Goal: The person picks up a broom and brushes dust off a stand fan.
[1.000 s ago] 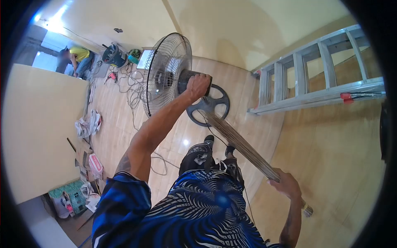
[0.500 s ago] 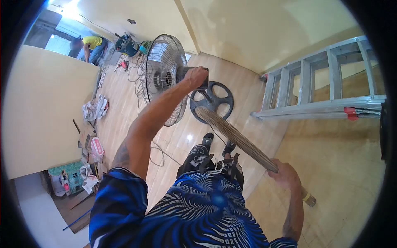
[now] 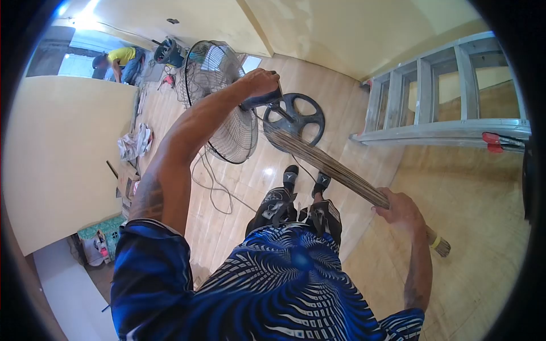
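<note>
My left hand (image 3: 260, 83) is closed over the back of a standing fan (image 3: 238, 133), on its dark motor housing. The fan's round wire cage faces left, and its black wheel-shaped base (image 3: 310, 108) rests on the floor. My right hand (image 3: 402, 211) is wrapped around a broom of thin bundled sticks (image 3: 335, 169). The broom slants across in front of me, its loose end near the fan base and its yellow-banded end sticking out past my right wrist.
An aluminium ladder (image 3: 438, 128) lies along the right wall. A cord (image 3: 219, 187) loops over the floor near my feet. At the far left a person in a yellow shirt (image 3: 121, 56) bends down, near a dark bucket (image 3: 169, 53). Crumpled plastic (image 3: 135, 142) lies left.
The fan's head has tilted and turned under my left hand, and its cage has shifted slightly. My right hand and the broom have moved a little to the right.
</note>
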A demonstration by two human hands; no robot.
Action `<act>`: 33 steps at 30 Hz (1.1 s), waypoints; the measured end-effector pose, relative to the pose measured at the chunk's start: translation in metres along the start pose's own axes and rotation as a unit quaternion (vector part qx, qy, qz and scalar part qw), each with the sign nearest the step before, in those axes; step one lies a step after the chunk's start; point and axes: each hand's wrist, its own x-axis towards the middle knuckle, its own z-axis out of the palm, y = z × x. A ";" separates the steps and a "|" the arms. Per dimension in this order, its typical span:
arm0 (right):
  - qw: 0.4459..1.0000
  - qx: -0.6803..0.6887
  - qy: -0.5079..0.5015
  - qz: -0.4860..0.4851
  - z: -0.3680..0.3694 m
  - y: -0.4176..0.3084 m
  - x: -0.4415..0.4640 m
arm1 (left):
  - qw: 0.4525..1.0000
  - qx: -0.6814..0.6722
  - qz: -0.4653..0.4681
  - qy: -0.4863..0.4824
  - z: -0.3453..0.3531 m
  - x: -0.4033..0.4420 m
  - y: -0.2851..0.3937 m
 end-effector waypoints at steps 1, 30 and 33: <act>1.000 -0.003 0.004 -0.003 -0.003 0.000 0.001 | 1.000 0.003 0.010 -0.006 0.001 0.001 -0.003; 0.979 -0.103 0.041 -0.169 -0.113 0.014 0.094 | 0.988 -0.056 -0.138 -0.040 -0.025 0.015 -0.014; 0.983 -0.099 0.013 -0.151 -0.125 -0.008 0.108 | 0.952 -0.178 -0.222 0.112 -0.078 -0.007 0.005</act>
